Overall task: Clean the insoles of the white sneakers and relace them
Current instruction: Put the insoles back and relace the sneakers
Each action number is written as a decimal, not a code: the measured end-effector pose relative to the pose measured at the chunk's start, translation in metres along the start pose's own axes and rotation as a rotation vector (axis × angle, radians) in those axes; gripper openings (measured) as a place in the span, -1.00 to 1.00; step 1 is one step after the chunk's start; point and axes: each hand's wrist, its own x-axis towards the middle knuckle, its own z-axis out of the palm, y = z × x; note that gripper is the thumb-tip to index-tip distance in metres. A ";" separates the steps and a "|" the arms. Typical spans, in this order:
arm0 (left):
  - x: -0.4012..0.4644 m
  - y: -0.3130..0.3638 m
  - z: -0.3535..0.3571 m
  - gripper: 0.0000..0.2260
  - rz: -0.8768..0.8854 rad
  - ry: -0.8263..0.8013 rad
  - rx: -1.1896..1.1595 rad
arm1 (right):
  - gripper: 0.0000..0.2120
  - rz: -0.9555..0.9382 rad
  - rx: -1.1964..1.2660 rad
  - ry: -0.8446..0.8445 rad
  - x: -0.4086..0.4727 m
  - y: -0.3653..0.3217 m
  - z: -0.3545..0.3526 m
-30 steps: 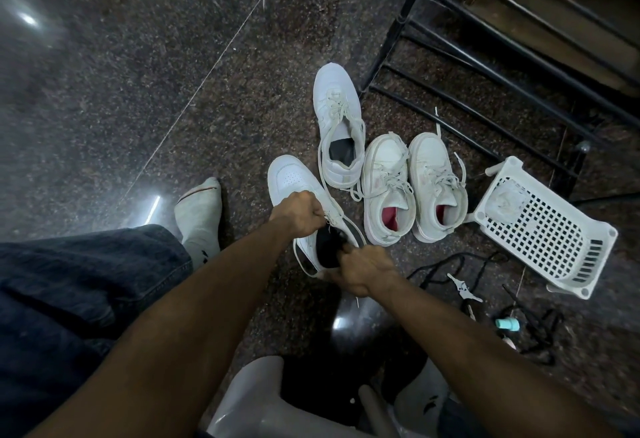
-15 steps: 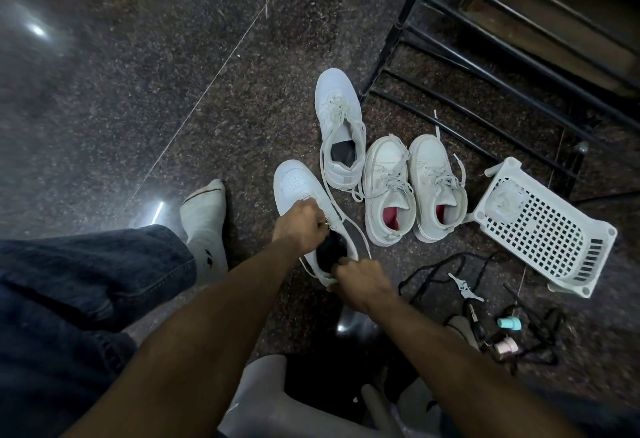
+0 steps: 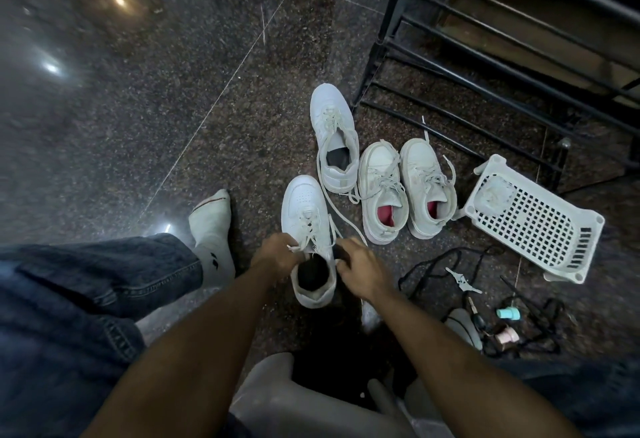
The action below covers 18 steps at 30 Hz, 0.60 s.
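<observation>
Head view: I see the near sneaker (image 3: 309, 229) on the floor (image 3: 138, 108), toe pointing away from me, its opening between my hands. My left hand (image 3: 277, 259) pinches the lace (image 3: 341, 226) at the tongue; my right hand (image 3: 360, 269) curls on the collar's right edge, just as near. The sneaker holds a dark insole (image 3: 311, 273). The white basket (image 3: 533, 223), tipped on its side, lies well to the right.

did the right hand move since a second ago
Yes. The right hand went from the heel of the near sneaker to its right side, nearer the pink-lined pair.
</observation>
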 end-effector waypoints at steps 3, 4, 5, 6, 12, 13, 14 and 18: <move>0.000 0.007 -0.015 -0.86 0.089 -0.057 0.154 | -0.60 -0.020 -0.050 -0.149 0.016 -0.013 -0.003; 0.000 0.008 -0.019 -0.87 0.102 -0.069 0.173 | -0.64 -0.011 -0.077 -0.174 0.019 -0.018 -0.002; -0.002 0.011 -0.024 -0.88 0.110 -0.075 0.192 | -0.68 0.002 -0.106 -0.182 0.022 -0.022 -0.001; -0.003 0.012 -0.029 -0.88 0.111 -0.083 0.215 | -0.74 0.023 -0.144 -0.172 0.023 -0.026 0.000; -0.008 0.015 -0.054 -0.90 0.072 -0.098 0.478 | -0.74 0.040 -0.390 -0.180 0.018 -0.025 -0.028; -0.010 0.017 -0.059 -0.84 0.041 -0.088 0.521 | -0.73 0.045 -0.423 -0.198 0.016 -0.019 -0.036; -0.010 0.017 -0.063 -0.77 0.016 -0.081 0.550 | -0.72 0.051 -0.453 -0.214 0.014 -0.013 -0.043; -0.016 0.031 -0.068 -0.71 0.019 -0.061 0.576 | -0.81 0.037 -0.399 -0.310 0.013 0.004 -0.055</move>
